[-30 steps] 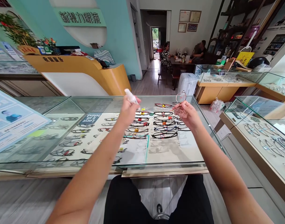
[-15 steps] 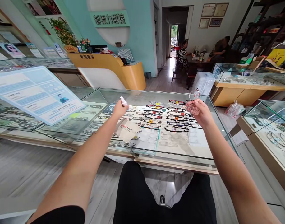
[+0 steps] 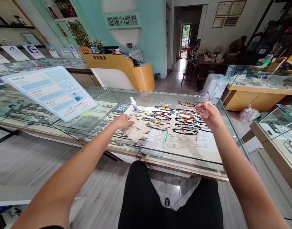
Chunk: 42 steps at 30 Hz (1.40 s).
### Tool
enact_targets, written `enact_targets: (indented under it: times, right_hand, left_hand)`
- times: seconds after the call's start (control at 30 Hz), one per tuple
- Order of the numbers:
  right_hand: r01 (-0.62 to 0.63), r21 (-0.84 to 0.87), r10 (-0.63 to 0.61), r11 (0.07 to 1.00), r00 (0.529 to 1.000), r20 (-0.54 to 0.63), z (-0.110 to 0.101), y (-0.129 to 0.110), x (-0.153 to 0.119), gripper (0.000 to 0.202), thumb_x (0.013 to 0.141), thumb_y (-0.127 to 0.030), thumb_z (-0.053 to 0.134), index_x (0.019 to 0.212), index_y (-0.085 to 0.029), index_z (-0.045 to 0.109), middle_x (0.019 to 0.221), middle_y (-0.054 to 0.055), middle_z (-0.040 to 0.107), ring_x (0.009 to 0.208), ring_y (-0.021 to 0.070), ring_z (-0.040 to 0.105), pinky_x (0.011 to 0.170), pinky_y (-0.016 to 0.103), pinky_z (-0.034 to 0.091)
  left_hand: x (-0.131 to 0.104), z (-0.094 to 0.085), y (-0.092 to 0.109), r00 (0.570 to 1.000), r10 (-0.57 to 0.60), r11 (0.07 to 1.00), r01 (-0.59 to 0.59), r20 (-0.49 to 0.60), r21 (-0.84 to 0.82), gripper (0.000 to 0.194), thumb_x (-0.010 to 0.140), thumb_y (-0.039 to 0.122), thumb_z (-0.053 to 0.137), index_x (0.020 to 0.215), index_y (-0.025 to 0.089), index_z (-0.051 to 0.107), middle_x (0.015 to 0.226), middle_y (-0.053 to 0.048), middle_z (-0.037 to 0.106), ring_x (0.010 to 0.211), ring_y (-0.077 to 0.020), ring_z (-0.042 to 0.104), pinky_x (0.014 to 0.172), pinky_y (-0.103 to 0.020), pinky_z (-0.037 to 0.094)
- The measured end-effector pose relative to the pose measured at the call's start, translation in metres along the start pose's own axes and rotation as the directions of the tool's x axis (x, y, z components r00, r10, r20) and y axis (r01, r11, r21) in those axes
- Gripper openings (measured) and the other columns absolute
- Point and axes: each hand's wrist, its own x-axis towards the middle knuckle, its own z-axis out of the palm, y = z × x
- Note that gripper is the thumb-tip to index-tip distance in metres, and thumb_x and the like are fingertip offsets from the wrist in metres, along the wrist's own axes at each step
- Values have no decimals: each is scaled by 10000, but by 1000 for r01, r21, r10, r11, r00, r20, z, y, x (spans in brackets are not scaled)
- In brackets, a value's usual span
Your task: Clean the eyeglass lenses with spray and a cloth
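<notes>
My right hand (image 3: 210, 115) pinches a pair of eyeglasses (image 3: 204, 97) and holds them up above the right part of the glass display case (image 3: 174, 148). One round lens stands above the fingertips; the rest is partly covered by the hand. My left hand (image 3: 123, 122) reaches over the case top at the edge of a beige cleaning cloth (image 3: 137, 131) with red print. Its thumb and forefinger are apart, and I see no grip on the cloth. Just beyond that hand a small white spray bottle (image 3: 134, 104) stands upright on the glass.
Rows of eyeglass frames (image 3: 185, 131) show in the case. A blue-and-white printed sign (image 3: 52, 92) rises at left. Further back are a yellow counter (image 3: 142, 76), a wrapped suitcase (image 3: 215, 85) and two people seated at a table. Another display case (image 3: 279, 127) flanks the right side.
My left hand has let go of the spray bottle, now standing on the case, and has come nearer to the cloth. My right hand still holds the eyeglasses. The view has turned slightly left.
</notes>
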Motion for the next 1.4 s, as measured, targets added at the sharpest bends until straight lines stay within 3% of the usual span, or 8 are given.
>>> enact_targets:
  times: [0.2,0.37,0.53,0.63,0.83,1.03,1.17,1.4]
  right_hand:
    - [-16,23,15,1000,1000,16,2,0,-2,480,730,-555,1075,846,-291,692,951,7,859,911,167,801,818,252,672]
    - [-16,71,16,997,1000,8,2,-1,-3,442,757,-529,1063,865,-281,714,979,12,863,932,157,802,842,244,673]
    - [-42,96,43,995,999,-3,9,-2,-7,411,788,-574,1024,914,-280,765,1054,33,865,981,182,801,849,278,687]
    - [-27,85,27,996,1000,-2,12,-4,-10,399,817,-598,991,917,-287,762,1088,43,863,1008,211,803,868,326,688]
    - [48,87,-44,995,998,-44,12,-11,-11,408,818,-619,977,954,-278,797,1072,42,881,971,197,783,952,345,652]
    - [146,39,-139,989,981,-138,8,-12,-4,456,754,-638,1012,854,-282,745,1008,18,879,919,208,749,912,351,617]
    - [178,-71,-188,981,965,-181,6,-9,-2,445,814,-661,958,856,-279,736,981,22,863,801,188,679,803,336,583]
    - [210,-221,-259,952,939,-224,13,0,-4,465,840,-680,938,884,-278,707,963,33,837,922,220,711,940,378,592]
  left_hand:
    - [-21,-14,12,995,91,993,-86,50,-85,419,529,473,930,728,245,640,704,-19,648,792,-287,679,656,-317,428]
    - [-48,-59,36,982,179,952,-155,66,-265,472,573,595,875,681,237,587,703,-20,653,684,-218,602,592,-278,385]
    - [-85,-121,95,927,346,842,-240,143,-482,494,594,577,972,835,226,722,832,-49,764,683,-218,677,530,-248,456]
    - [-107,-127,144,910,408,738,-280,75,-615,440,612,471,992,798,208,693,790,-26,715,660,-177,653,535,-228,479]
    - [-116,-47,236,846,533,524,-306,26,-795,352,753,368,914,875,212,623,778,7,669,660,-151,630,576,-232,494]
    - [-115,60,297,663,739,325,-504,-117,-800,393,864,508,816,884,239,530,759,38,601,664,-135,540,605,-241,419]
    - [-125,98,307,566,782,186,-612,-261,-769,416,954,578,770,920,245,524,772,39,568,692,-140,515,645,-256,417]
    - [-132,115,290,529,771,190,-723,-355,-664,324,1063,558,707,1032,241,648,916,-14,701,807,-179,627,768,-300,497]
